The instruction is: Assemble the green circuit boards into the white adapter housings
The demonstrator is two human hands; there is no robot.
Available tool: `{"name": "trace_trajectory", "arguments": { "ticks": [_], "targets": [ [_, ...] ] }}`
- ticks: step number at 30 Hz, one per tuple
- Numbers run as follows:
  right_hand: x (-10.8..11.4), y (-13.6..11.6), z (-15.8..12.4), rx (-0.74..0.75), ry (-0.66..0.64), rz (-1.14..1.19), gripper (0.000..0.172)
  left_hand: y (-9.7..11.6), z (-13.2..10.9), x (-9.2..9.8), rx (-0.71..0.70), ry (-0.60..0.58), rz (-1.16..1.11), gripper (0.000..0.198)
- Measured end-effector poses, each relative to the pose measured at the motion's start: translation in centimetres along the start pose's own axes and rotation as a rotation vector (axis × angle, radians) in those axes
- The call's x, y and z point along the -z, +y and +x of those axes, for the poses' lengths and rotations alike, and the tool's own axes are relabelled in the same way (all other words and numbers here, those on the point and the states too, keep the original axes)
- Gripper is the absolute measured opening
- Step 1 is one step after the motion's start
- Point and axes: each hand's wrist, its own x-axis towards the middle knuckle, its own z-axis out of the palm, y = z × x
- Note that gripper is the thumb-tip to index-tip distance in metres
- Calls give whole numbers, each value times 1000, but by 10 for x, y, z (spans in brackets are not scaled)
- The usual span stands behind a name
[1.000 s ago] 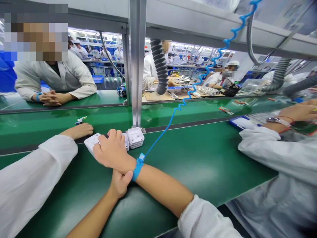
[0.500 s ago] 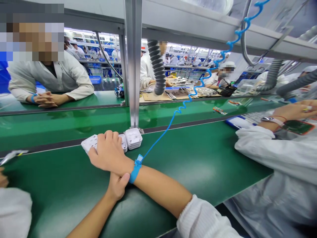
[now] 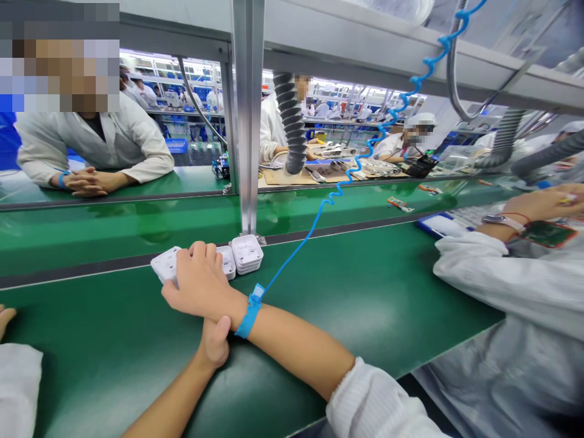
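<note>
Green bench top (image 3: 365,286) fills the foreground; a glossy green strip (image 3: 191,219) runs along its far side. Metal post (image 3: 249,121) stands upright at that border. Opposite, a person in a white jacket (image 3: 137,140) leans on the far bench, hands clasped. Neighbour's white sleeve (image 3: 474,261) rests at right. Right hand (image 3: 201,283) lies over white square parts, fingers bent and close together; cannot tell whether they grip. Left hand (image 3: 216,344) sits beneath the right wrist, thumb up against it; its fingers are hidden, so closure cannot be told. Parts: one neat stack (image 3: 247,252) by the post's foot, a second stack (image 3: 227,265) just beside it, partly covered by the right fingers; a tilted white piece (image 3: 164,265) shows left of the knuckles. Blue strap (image 3: 247,319) circles the right wrist.
</note>
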Motion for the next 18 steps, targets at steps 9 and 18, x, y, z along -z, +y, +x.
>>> {"name": "trace_trajectory", "arguments": {
  "ticks": [9, 18],
  "targets": [
    [5, -3, -1, 85, 74, 15, 37, -8, 1, 6, 10, 55, 61, 63],
    [-4, -5, 9, 350, 384, 227, 23, 35, 7, -19, 291, 110, -51, 90]
  ]
}}
